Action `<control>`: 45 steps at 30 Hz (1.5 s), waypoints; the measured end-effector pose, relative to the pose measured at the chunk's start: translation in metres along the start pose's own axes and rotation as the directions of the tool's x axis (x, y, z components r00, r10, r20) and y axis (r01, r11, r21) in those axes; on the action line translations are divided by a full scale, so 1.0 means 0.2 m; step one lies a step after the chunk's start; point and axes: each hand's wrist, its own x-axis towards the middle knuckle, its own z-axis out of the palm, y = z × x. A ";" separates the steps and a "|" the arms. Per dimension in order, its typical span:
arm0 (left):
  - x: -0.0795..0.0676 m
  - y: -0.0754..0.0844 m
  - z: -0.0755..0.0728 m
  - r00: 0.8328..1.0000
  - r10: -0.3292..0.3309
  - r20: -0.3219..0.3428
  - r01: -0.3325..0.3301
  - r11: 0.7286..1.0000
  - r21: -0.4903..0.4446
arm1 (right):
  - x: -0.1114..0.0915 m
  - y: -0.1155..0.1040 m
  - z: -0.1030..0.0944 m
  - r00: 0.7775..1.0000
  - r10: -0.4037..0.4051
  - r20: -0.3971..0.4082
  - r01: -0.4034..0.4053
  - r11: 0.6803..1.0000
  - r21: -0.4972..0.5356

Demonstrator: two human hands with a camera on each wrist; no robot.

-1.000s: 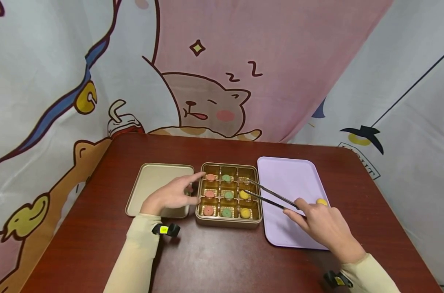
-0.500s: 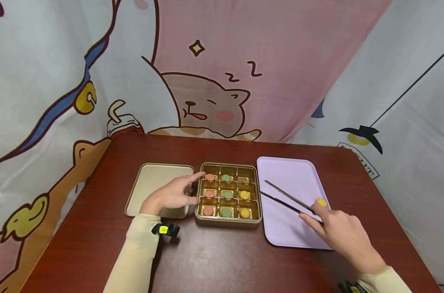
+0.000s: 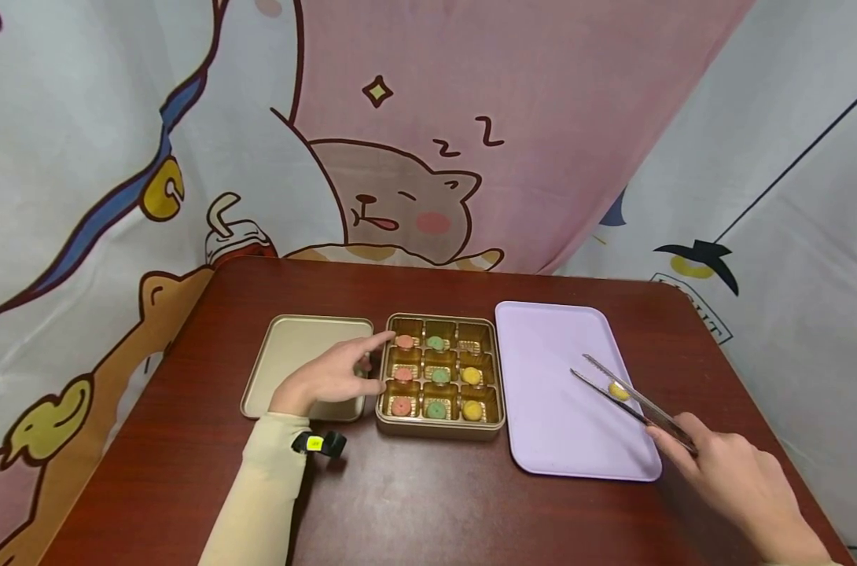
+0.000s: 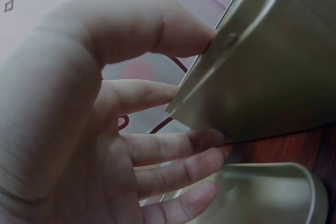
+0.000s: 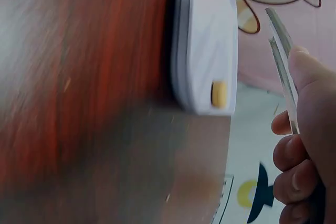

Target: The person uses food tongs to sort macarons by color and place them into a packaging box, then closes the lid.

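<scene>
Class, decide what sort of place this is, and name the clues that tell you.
Perhaps a small staged recording corner: cartoon-printed fabric hangs behind and beside the reddish-brown table, and a black device is strapped over the left sleeve.

box (image 3: 439, 431): gold | tray (image 3: 566, 428): lilac | table (image 3: 428, 503): red-brown | backdrop (image 3: 563, 86): cartoon-printed

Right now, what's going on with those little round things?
Someone's right hand holds metal tongs over a purple tray where one yellow piece lies, not gripped. The left hand touches a gold box. In the box sit three pink pieces, three green pieces and two yellow ones, with one slot unfilled.
</scene>
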 end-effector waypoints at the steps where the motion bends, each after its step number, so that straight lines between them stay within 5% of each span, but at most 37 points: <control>1: 0.00 0.00 0.00 1.000 0.000 0.001 0.000 1.000 -0.003 | 0.00 0.02 0.00 0.999 0.023 0.024 -0.023 1.000 -0.004; 11: 0.00 0.01 0.00 1.000 0.003 0.001 -0.003 1.000 -0.008 | -0.03 0.21 0.03 0.988 0.100 0.122 -0.097 0.995 -0.032; 20: 0.00 0.00 0.00 1.000 -0.015 -0.001 0.015 1.000 -0.026 | -0.02 0.26 0.05 0.970 0.135 0.201 -0.124 0.990 -0.065; 45: 0.00 0.00 0.00 1.000 0.005 -0.003 -0.005 1.000 0.025 | -0.03 0.25 0.05 0.984 0.082 0.159 -0.071 0.995 -0.073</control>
